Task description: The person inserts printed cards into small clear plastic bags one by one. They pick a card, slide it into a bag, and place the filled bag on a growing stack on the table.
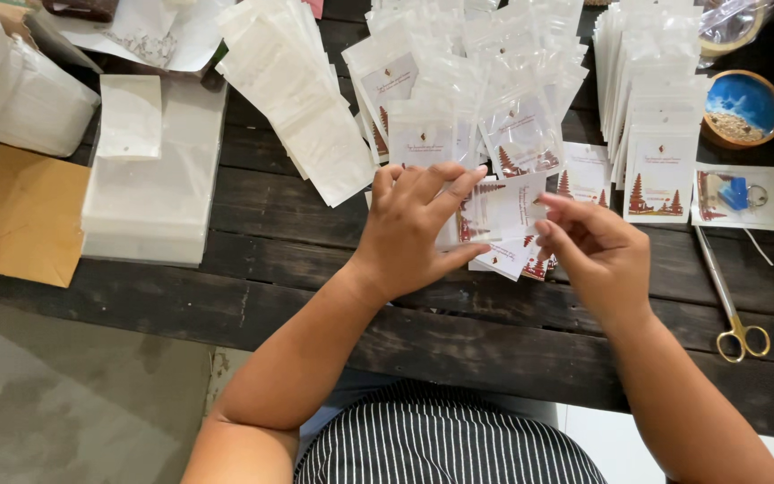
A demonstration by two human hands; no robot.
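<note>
At frame centre our left hand (pixel 414 229) and right hand (pixel 597 251) pinch a printed card (pixel 512 211), seemingly sleeving it; next, slide it squarely.

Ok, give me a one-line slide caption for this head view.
Left hand and right hand hold small printed cards over a dark wooden table, with scissors at right.

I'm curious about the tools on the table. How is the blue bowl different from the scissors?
The blue bowl is round and deep, while the scissors are long and thin. The bowl is blue inside with a wooden-coloured rim and something sandy in it; the scissors are silvery with gold finger loops. The bowl sits at the far right, the scissors nearer the person. Both rest untouched on the dark table.
</note>
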